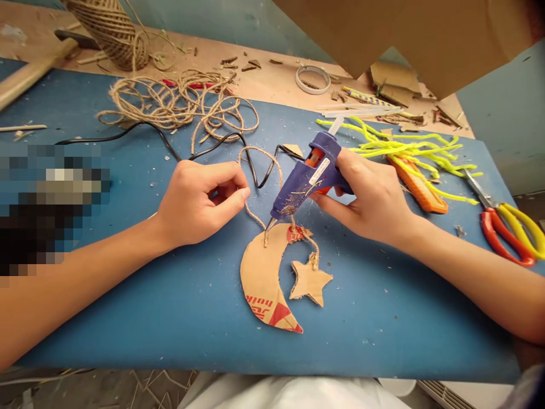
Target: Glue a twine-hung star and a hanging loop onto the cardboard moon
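Observation:
My right hand (370, 193) is wrapped round the handle of a blue hot glue gun (300, 176). A clear glue stick pokes out of its back end, and its nozzle points down at the top of a cardboard crescent moon (261, 267). My left hand (204, 201) is closed in a pinch at the loop of twine (255, 217) that runs up from the moon. Part of the loop is hidden by those fingertips. From the moon's upper tip, a short twine links to a cardboard star (310, 281) lying flat at the right.
Loose twine (170, 105) lies tangled behind my left hand, near a twine spool (108, 34). The gun's black cord (157, 132) crosses the blue mat (170, 318). Yellow pipe cleaners (409, 147), an orange cutter (419, 184) and scissors (502, 218) lie at right; tape (313, 79) sits behind.

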Available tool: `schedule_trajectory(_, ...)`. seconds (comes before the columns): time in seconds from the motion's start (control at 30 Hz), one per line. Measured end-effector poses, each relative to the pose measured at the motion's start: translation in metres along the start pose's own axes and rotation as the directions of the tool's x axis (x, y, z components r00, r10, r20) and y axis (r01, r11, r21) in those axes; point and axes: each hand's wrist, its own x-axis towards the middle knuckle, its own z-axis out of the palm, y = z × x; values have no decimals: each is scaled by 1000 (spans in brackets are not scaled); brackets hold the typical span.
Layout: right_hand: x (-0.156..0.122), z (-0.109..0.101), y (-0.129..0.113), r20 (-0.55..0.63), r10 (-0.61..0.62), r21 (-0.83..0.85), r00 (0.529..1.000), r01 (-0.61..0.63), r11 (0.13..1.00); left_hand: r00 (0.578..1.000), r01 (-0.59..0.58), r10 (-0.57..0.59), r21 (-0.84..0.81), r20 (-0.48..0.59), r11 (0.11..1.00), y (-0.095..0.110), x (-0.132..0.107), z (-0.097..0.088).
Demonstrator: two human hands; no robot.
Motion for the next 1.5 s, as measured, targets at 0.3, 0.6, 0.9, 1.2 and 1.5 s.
schedule_trajectory(0.3,-1,-1,-1,21,-24,-33,999,24,999,999,12,-12,-3,42,1000,1,0,0)
schedule_trajectory(0.6,-5,7,5,-89,-249,-216,964,225,950,997,-77,77,-5,-3,997,-4,-1,3)
schedule_trajectory(0.9,-2,4,5,-93,-300,-254,950,268,929,995,-104,104,-9,0,995,-5,0,4)
schedule_trajectory(1.2,-3,5,4,-97,-292,-248,952,261,933,994,-108,108,-7,11,994,-5,-1,4)
schedule_trajectory(1.5,-3,3,3,-104,-314,-272,944,277,922,995,-97,97,-6,-7,995,-6,-2,5)
